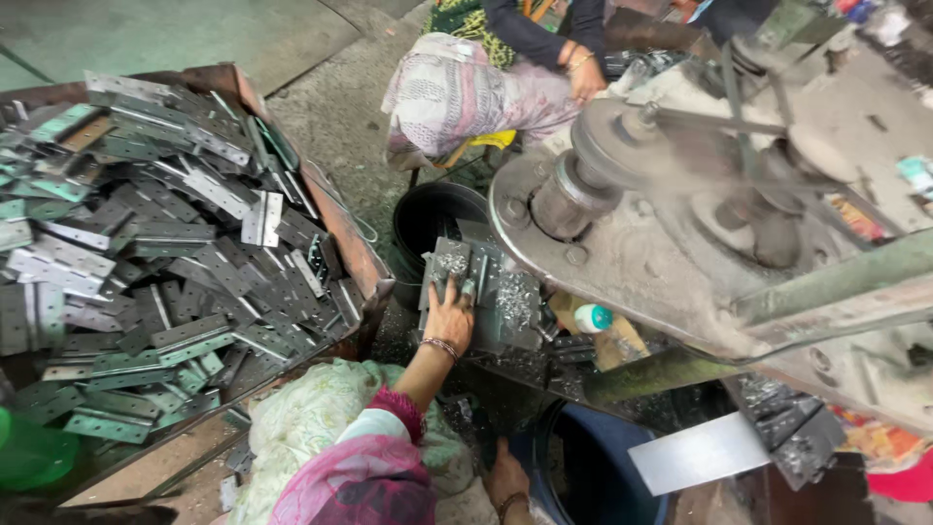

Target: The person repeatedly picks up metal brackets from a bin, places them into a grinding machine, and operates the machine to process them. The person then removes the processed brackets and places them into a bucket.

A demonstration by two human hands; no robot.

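Note:
My left hand (450, 313) reaches forward onto the press bed (510, 301), which is strewn with metal shavings. Its dark, dirty fingers lie over the near edge of a grey hinge plate (449, 262) and hold it. A bangle sits on that wrist above a pink and white sleeve. My right hand (505, 474) is low at the bottom, resting at the rim of a blue drum (583, 467). Its fingers are partly hidden, so I cannot tell whether it holds anything.
A rusty crate (340, 228) on the left is heaped with several grey hinges (175, 243). A black bucket (432, 219) stands beyond the bed. The machine's pulley and belt (622, 146) fill the right. Another person (466, 87) sits at the top. A small teal-capped bottle (592, 318) lies nearby.

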